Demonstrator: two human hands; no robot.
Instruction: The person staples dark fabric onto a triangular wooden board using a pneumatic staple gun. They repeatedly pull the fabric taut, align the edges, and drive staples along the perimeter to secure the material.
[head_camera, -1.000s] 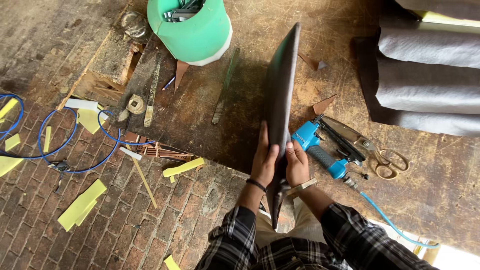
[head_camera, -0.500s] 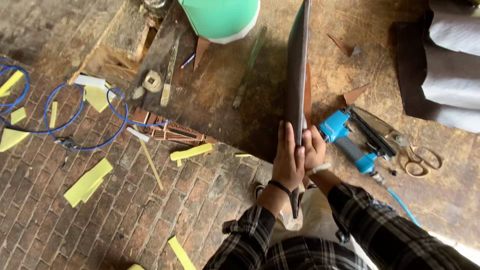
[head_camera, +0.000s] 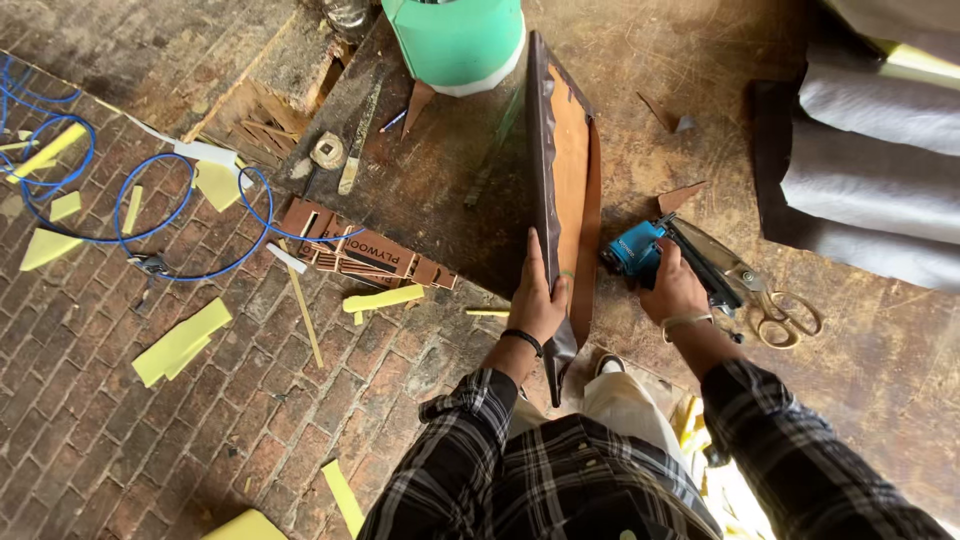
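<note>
Blue hose loops over the brick floor among yellow foam scraps, well to the left of the upright board, a brown panel wrapped in dark leather that stands on edge on the worn wooden tabletop below the green bucket. Left hand has its grip closed around the board's near edge, while just right of the board the right hand grips the blue staple gun, with scissors and rolled grey fabric farther right.

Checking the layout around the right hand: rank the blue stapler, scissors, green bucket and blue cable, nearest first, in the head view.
1. Blue stapler, under the right hand.
2. Scissors, just to its right.
3. Green bucket, up left, top edge.
4. Blue cable, far left on the bricks.
</note>
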